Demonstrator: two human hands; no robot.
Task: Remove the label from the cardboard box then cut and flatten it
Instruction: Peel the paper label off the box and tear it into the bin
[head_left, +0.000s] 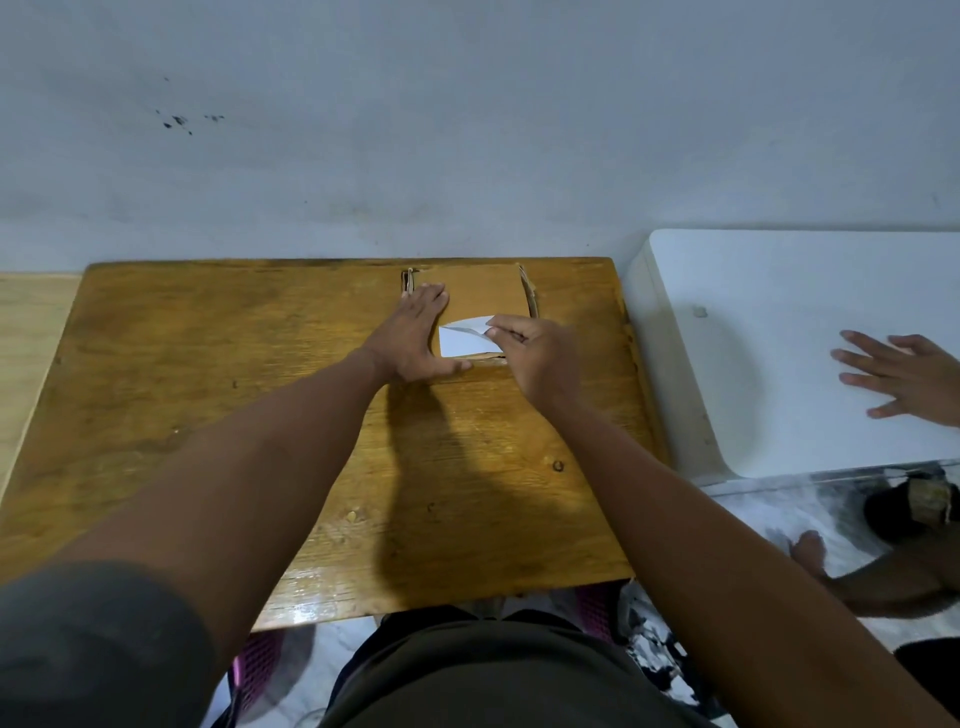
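A brown cardboard box (483, 291) stands at the far middle of the wooden table (208, 374), close to the wall. A white label (461, 343) lies on its top near the front edge, its far right corner lifted and folded back. My left hand (413, 332) presses flat on the box's left part, fingers straight. My right hand (530, 351) pinches the label's lifted corner between thumb and fingers.
A grey wall rises right behind the table. To the right stands a white appliance (779, 322) with another person's hand (898, 374) resting on it, and that person's foot (810, 551) on the floor below. My lap sits at the table's near edge.
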